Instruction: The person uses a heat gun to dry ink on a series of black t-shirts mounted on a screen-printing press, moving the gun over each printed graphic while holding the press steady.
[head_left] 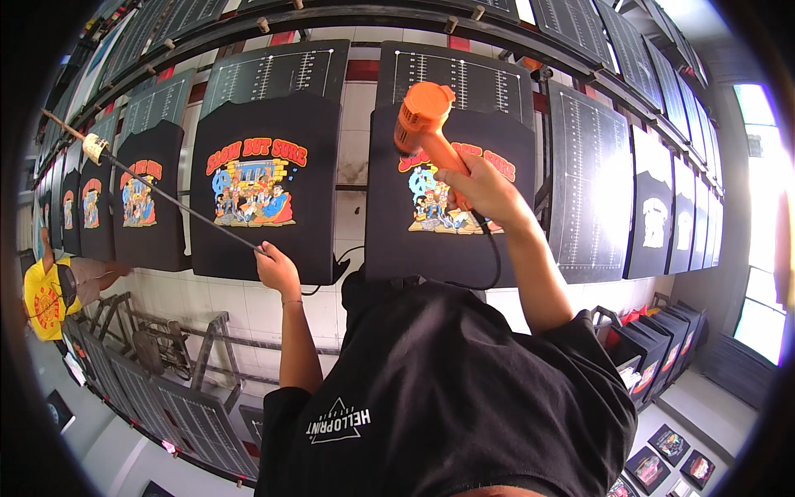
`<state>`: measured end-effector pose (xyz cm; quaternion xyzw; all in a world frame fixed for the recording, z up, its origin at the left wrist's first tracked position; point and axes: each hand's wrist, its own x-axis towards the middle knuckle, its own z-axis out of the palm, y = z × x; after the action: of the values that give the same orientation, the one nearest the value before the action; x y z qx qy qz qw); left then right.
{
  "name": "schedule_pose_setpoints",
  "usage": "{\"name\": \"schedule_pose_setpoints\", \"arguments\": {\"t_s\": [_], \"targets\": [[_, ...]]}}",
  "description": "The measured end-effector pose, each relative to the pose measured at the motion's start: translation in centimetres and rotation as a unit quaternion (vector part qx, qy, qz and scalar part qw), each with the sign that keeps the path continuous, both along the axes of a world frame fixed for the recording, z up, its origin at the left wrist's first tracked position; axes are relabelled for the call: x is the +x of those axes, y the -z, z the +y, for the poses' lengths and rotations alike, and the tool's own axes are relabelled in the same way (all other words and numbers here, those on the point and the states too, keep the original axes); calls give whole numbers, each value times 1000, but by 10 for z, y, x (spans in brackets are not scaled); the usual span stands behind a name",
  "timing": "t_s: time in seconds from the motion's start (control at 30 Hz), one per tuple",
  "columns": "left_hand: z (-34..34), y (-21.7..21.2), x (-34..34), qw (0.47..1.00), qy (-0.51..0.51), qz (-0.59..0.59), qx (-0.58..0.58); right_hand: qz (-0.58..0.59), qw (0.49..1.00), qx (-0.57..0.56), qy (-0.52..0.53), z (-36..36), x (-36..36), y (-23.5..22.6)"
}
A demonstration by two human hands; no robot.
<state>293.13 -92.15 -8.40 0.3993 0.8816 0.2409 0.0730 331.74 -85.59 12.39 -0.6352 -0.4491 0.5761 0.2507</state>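
One orange heat gun, and the right hand has it, fingers wrapped firmly around the handle! The gun is over the far left part of the print on a black shirt. Its handle runs from near right to far left; the barrel's long axis slants across that, dark nozzle pointing near-left and down toward the cloth. One black cord trails from the handle on the near side.

Over to the left hand, fingers pinched on one thin dark rod. That long axis stretches away far left, past one cream collar to a brown tip, crossing in front of the printed shirts.

Count the black shirts with the colourful cartoon: one under the gun, a second just left of it, and at least three more further left, growing small at the rim. To the right, one bare dark board with pale ruled markings, then two clear shirts with white prints, others narrowing beyond. One person in a yellow shirt is well apart at the left.
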Motion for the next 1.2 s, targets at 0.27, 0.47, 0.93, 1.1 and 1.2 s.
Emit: {"name": "schedule_pose_setpoints", "arguments": {"t_s": [0.27, 0.47, 0.93, 1.1, 1.2], "targets": [[1, -7, 3, 1000, -1, 2, -3, 4, 999, -24, -21, -5, -7, -14], [3, -4, 2, 1000, -11, 0, -15, -48, 999, -14, -7, -10, -4, -7], [2, -7, 3, 1000, -6, 0, -3, -53, 998, 22, 10, -6, 14, 2], [3, -6, 2, 1000, -13, -10, -12, -49, 998, 40, 10, -2, 13, 4], [3, -10, 4, 1000, -14, -15, -23, -27, 999, 15, 14, -6, 19, -1]]}}
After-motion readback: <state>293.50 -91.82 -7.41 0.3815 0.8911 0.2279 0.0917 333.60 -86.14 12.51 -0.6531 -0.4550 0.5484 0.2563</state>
